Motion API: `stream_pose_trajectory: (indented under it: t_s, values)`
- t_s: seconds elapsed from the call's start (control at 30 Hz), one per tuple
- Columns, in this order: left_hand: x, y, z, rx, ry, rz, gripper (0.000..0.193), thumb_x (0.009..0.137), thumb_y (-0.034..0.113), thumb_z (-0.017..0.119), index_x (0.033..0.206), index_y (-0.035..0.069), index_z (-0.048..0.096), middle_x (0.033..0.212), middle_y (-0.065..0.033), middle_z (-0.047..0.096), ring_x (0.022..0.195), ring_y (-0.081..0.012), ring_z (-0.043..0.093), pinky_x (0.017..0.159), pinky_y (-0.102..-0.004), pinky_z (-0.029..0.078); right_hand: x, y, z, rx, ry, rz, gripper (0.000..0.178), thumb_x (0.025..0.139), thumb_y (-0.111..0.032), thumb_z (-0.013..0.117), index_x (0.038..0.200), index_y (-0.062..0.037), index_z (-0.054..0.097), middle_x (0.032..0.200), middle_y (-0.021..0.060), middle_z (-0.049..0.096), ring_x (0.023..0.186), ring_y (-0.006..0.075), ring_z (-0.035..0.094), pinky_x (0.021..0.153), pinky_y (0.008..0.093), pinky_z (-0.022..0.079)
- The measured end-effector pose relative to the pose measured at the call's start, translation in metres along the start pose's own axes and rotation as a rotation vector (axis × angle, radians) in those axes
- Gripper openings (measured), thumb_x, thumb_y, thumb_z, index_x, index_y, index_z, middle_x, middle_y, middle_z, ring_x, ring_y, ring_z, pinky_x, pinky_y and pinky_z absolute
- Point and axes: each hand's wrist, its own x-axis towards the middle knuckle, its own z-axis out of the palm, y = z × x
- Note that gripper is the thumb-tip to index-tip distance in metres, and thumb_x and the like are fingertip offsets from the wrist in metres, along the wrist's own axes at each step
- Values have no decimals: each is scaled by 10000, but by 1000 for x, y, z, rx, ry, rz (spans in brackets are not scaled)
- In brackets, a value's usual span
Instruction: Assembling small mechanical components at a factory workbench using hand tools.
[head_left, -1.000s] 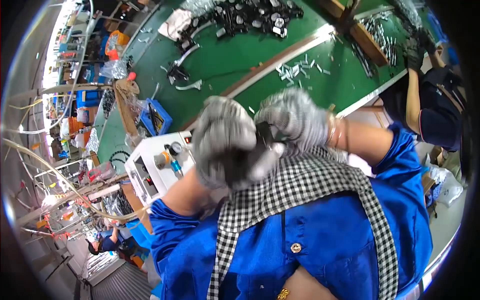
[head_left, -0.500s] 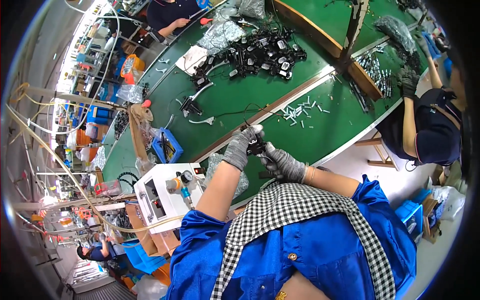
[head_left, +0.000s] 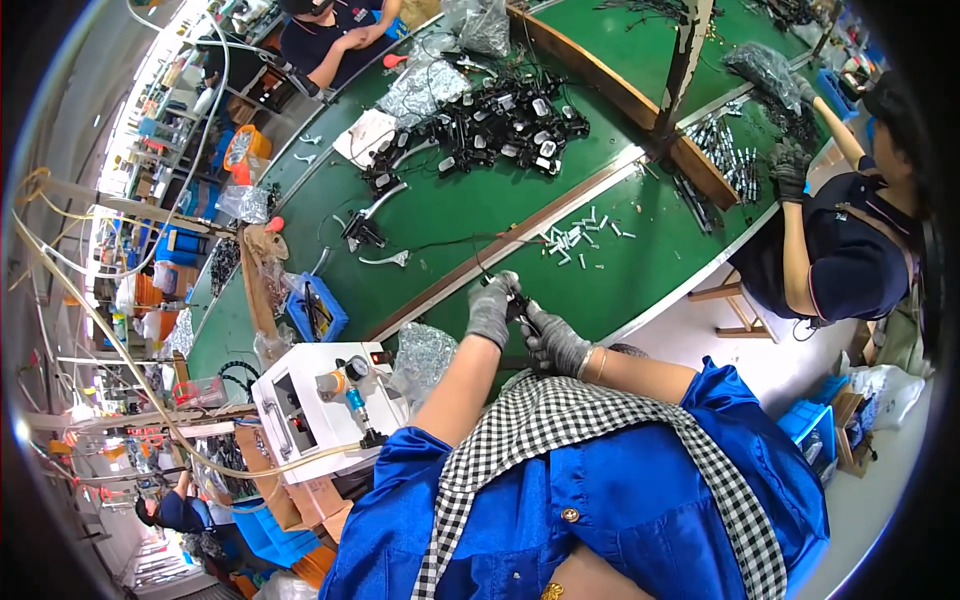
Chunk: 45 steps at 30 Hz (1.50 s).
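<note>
My left hand [head_left: 492, 308], in a grey knit glove, is closed around the upper end of a small black part [head_left: 517, 306] with a thin black cable running from it. Its fingers hide most of the part. My right hand [head_left: 560, 345], gloved the same way, is closed around its lower end, just right of the left hand. Both are held over the near edge of the green table [head_left: 440, 215]. Beyond them lie silver curved levers [head_left: 385, 258], one joined to a black clamp-like piece [head_left: 362, 230].
Small silver pins [head_left: 575, 238] lie past a wooden divider strip [head_left: 470, 262]. A pile of black parts [head_left: 510, 130] covers the far side. A white machine with a gauge [head_left: 320, 405] and a blue bin [head_left: 316, 308] stand left. A co-worker [head_left: 850, 240] sits at right; another person [head_left: 335, 45] is opposite.
My view has shifted, so the table's contents sit slightly further left. My hands remain together on the black part, which is turned and more covered now. The person opposite has brought their hands together.
</note>
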Motion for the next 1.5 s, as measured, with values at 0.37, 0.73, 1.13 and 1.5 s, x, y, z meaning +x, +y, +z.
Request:
stream_pose_trajectory:
  t_s: [0.37,0.73,1.13,1.5]
  values:
    - [14,62,-20,109,-258,-83,190,751,250,690,843,105,608,712,-47,631,553,-170,595,485,-311,503,5,-53,14,-408,-56,-264,425,914,-484,403,782,-104,540,537,-12,462,414,118,419,378,265,339]
    - [74,28,-86,-343,96,399,228,843,293,617,949,102,549,725,5,565,568,-105,550,450,-227,427,114,-109,43,-1228,23,-847,310,918,-307,452,974,-26,569,775,209,605,700,389,562,680,408,463]
    - [135,-26,-105,439,360,528,318,779,205,667,1031,52,546,884,-109,612,779,-229,592,725,-338,481,228,-307,216,-1502,495,-739,443,842,-392,504,1111,-45,555,1096,214,581,1031,327,566,892,404,436]
    - [257,143,-139,999,922,323,614,697,347,710,1204,124,443,1220,-144,476,1094,-304,505,916,-402,425,196,-155,46,-1406,266,-731,234,860,-285,546,986,-94,595,971,136,611,918,306,584,816,381,465]
